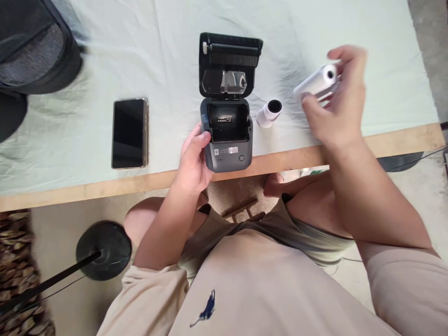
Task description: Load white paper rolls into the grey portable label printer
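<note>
A small dark grey label printer [227, 135] stands at the table's near edge with its lid [229, 63] flipped up and its paper bay bare. My left hand [194, 161] grips the printer's left side. My right hand [338, 105] is raised over the table to the right, holding a white paper roll [317, 83] between its fingers. A second, smaller white roll [269, 112] lies on the cloth between the printer and my right hand.
A smartphone [130, 133] lies face up, screen dark, left of the printer. A dark bag [35, 51] sits at the far left corner. Pale green cloth [105, 56] covers the table; the wooden edge [105, 186] runs along the front. A black round stand base [105, 249] rests on the floor.
</note>
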Demonstrator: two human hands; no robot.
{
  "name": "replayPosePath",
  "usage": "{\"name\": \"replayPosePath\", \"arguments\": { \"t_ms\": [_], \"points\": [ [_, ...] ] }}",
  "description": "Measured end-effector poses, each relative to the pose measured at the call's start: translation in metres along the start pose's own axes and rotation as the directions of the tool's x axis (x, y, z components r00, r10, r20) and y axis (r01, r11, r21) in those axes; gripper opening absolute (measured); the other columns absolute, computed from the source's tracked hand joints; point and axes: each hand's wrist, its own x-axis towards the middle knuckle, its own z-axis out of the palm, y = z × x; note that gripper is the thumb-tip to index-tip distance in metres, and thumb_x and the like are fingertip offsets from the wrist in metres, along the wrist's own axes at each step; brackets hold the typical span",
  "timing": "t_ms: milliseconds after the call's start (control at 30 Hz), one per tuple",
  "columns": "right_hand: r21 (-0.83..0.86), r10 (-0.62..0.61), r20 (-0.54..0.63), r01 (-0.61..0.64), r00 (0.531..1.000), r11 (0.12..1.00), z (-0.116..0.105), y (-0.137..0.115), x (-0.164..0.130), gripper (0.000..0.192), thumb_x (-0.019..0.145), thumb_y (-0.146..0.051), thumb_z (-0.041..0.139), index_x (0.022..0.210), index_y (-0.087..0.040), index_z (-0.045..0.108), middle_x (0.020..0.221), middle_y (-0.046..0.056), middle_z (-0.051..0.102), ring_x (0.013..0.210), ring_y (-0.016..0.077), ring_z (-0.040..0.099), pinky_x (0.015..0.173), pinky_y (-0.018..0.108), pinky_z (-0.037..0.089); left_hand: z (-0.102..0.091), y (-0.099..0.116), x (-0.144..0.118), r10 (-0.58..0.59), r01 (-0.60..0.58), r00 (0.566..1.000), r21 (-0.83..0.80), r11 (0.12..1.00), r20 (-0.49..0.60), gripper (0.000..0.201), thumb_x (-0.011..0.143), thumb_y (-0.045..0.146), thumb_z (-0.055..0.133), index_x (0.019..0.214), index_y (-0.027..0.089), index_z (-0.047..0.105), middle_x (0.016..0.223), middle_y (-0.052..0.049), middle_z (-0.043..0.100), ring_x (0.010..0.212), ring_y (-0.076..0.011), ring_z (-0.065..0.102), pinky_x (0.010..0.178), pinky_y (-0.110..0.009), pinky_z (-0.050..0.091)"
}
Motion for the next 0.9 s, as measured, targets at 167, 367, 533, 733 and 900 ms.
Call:
{"name": "replayPosePath", "arguments": {
  "t_ms": [167, 367, 533, 733, 900],
  "points": [
    [0.125, -0.306, -0.238, 0.341, 0.922, 0.932, -0.015, -0.068, -0.007, 0.054, 0.1, -0.05, 0.064, 0.149, -0.036, 0.047, 0.144, 0.009, 0.055, 0.117, 0.0282, 0.069, 0.091, 0.048, 0.059, 0.001, -0.002, -0.001, -0.004, 0.003, 1.0, 0.013, 1.0, 0.023, 0.037, 0.085, 0.053, 0.088, 0.104, 0.022, 0.078, 0.12, -0.006, 0.085, 0.147, -0.0375, 0.07, 0.11, -0.041, 0.068],
    [0.076, -0.395, 0.094, 0.389, 0.914, 0.918, 0.0, -0.133, -0.014, 0.061, 0.092, -0.016, 0.058, 0.151, -0.029, 0.05, 0.142, 0.006, 0.074, 0.118, 0.0265, 0.077, 0.095, 0.042, 0.061, 0.002, -0.004, -0.003, 0.02, -0.02, 1.0, 0.039, 0.999, 0.001, 0.036, 0.088, 0.05, 0.087, 0.109, 0.023, 0.078, 0.108, -0.007, 0.086, 0.143, -0.0365, 0.073, 0.108, -0.042, 0.069],
    [-0.112, -0.308, 0.249, 0.343, 0.918, 0.933, 0.016, -0.126, -0.01, 0.032, 0.097, -0.018, 0.052, 0.121, -0.026, 0.072, 0.107, 0.004, 0.084, 0.101, 0.0294, 0.08, 0.098, 0.049, 0.056, 0.003, -0.003, -0.006, 0.034, -0.034, 0.999, 0.031, 0.999, -0.006, 0.04, 0.086, 0.051, 0.089, 0.111, 0.021, 0.078, 0.117, -0.008, 0.085, 0.148, -0.0368, 0.068, 0.113, -0.041, 0.066],
    [0.098, -0.398, 0.266, 0.387, 0.878, 0.917, 0.023, -0.131, -0.025, 0.027, 0.11, -0.042, 0.052, 0.105, -0.033, 0.077, 0.112, 0.001, 0.086, 0.122, 0.0296, 0.078, 0.111, 0.056, 0.051, 0.001, -0.002, -0.005, -0.004, 0.005, 1.0, 0.035, 0.999, -0.026, 0.04, 0.089, 0.062, 0.083, 0.101, 0.025, 0.075, 0.114, -0.009, 0.083, 0.148, -0.0393, 0.067, 0.109, -0.044, 0.067],
    [0.227, -0.44, 0.094, 0.411, 0.893, 0.883, 0.021, -0.136, -0.028, 0.031, 0.108, -0.048, 0.053, 0.09, -0.03, 0.071, 0.095, 0.001, 0.084, 0.106, 0.0276, 0.081, 0.102, 0.053, 0.058, -0.002, -0.002, -0.006, -0.014, 0.016, 0.999, 0.065, 0.998, -0.034, 0.036, 0.074, 0.039, 0.099, 0.101, 0.027, 0.077, 0.093, 0.001, 0.08, 0.089, -0.0221, 0.08, 0.079, -0.034, 0.068]
  ]
}}
